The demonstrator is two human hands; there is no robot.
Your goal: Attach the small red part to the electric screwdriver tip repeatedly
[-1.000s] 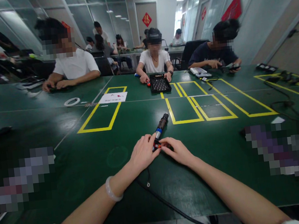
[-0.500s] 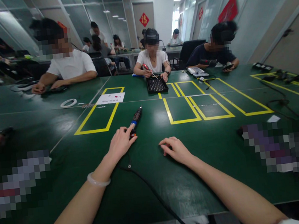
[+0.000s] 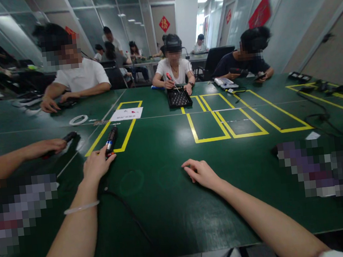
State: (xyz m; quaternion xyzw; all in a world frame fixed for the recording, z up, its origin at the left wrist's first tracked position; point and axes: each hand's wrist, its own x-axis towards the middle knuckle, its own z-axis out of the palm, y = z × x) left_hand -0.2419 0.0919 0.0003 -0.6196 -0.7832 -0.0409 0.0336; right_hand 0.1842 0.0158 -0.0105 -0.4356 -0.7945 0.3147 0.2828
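My left hand [image 3: 97, 165] is wrapped round the rear of a black electric screwdriver [image 3: 110, 139] with a blue band. The tool lies low over the table, its tip pointing away from me, inside a yellow taped rectangle [image 3: 128, 134]. From the wrist, a black cable [image 3: 134, 217] trails back to the table's near edge. My right hand [image 3: 201, 172] rests on the green table [image 3: 168, 210], fingers loosely bent and apart, with nothing in it.
A printed white sheet [image 3: 127, 114] lies at the rectangle's far part. Beside it is a white ring [image 3: 78, 120]. From the left reaches a neighbour's hand [image 3: 46, 147] with a dark tool [image 3: 69, 136]. Opposite, a person works over a black tray [image 3: 179, 97] of small parts.
My left hand has carried the electric screwdriver leftward into the taped rectangle, its cable following. My right hand has stayed put. A neighbour's hand with a tool has reached further in from the left.
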